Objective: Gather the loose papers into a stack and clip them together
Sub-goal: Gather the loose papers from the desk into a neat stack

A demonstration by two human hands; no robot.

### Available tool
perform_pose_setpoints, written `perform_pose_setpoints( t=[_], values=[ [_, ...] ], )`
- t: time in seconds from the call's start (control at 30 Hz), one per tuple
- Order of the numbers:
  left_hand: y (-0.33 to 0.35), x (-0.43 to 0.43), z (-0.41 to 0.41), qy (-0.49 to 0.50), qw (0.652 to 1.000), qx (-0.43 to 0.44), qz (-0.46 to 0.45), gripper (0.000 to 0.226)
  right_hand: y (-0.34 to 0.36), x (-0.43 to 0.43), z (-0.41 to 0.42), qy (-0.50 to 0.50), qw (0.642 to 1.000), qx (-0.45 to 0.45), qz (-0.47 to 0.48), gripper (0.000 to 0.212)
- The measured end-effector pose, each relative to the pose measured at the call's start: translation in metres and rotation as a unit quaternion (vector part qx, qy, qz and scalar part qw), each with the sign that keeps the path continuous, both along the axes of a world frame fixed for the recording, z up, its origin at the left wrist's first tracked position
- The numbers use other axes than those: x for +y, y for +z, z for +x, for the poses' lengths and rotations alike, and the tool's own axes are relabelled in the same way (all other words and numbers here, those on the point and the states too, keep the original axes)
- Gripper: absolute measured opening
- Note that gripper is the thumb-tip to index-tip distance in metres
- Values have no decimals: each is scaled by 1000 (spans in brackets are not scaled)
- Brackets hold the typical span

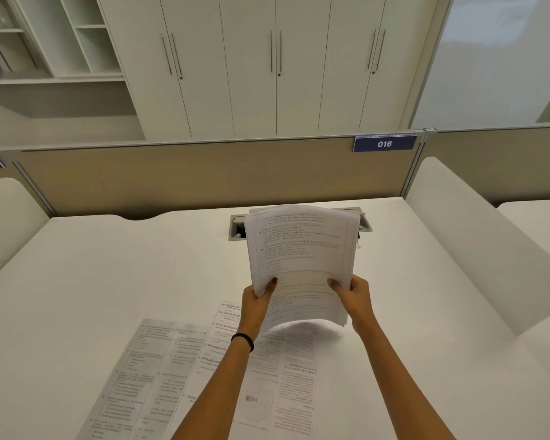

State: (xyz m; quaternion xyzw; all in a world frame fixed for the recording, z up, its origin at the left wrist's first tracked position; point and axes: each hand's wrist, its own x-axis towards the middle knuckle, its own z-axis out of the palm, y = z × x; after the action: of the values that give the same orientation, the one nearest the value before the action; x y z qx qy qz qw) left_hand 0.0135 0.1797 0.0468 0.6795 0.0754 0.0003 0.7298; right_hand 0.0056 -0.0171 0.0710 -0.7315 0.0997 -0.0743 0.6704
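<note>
Holding paper stack [302,249] raised above desk [108,265] at 12 o'clock, left hand [257,304] and right hand [358,300] pinching side edges, likely to square sheets. More loose sheets [178,369] lie flat at 7 o'clock, gathering unfinished.

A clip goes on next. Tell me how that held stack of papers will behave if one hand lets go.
Probably floppy: the stack bows between the left hand and right hand. Likely to fan apart: its edges sit uneven, unclipped. Probably light, since thumb pinches carry it.
</note>
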Motion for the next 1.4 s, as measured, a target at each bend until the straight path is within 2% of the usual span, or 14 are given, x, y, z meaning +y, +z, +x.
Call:
perform_pose_setpoints(
  t=[0.3,0.47,0.67,0.8,0.93,1.03,1.13,1.2,1.3,1.4],
  values=[
    [17,0,1,70,993,-92,0,6,0,-3,-8,16,999,9,35,22],
    [23,-6,4,40,992,-115,26,23,1,-1,-15,16,999,2,36,17],
    [28,-4,0,45,990,-127,31,21,0,4,-21,-9,999,-20,43,24],
    [17,6,-2,17,993,-85,75,28,-18,6,-26,-10,999,-7,33,25],
    [-10,18,-6,14,997,18,68,39,-49,12,-35,-18,999,42,30,30],
    [-27,25,-7,17,993,83,80,35,-72,19,-43,-27,995,82,46,33],
    [-42,40,-10,-1,983,126,132,32,-90,20,-51,-24,994,108,14,34],
    [-53,58,-12,31,967,140,209,31,-98,18,-55,-22,992,122,-33,33],
    [-66,90,-21,112,914,163,354,31,-102,14,-60,-61,986,101,-114,24],
    [-73,113,-36,152,891,171,393,34,-107,10,-65,-88,981,56,-166,41]
  ],
)
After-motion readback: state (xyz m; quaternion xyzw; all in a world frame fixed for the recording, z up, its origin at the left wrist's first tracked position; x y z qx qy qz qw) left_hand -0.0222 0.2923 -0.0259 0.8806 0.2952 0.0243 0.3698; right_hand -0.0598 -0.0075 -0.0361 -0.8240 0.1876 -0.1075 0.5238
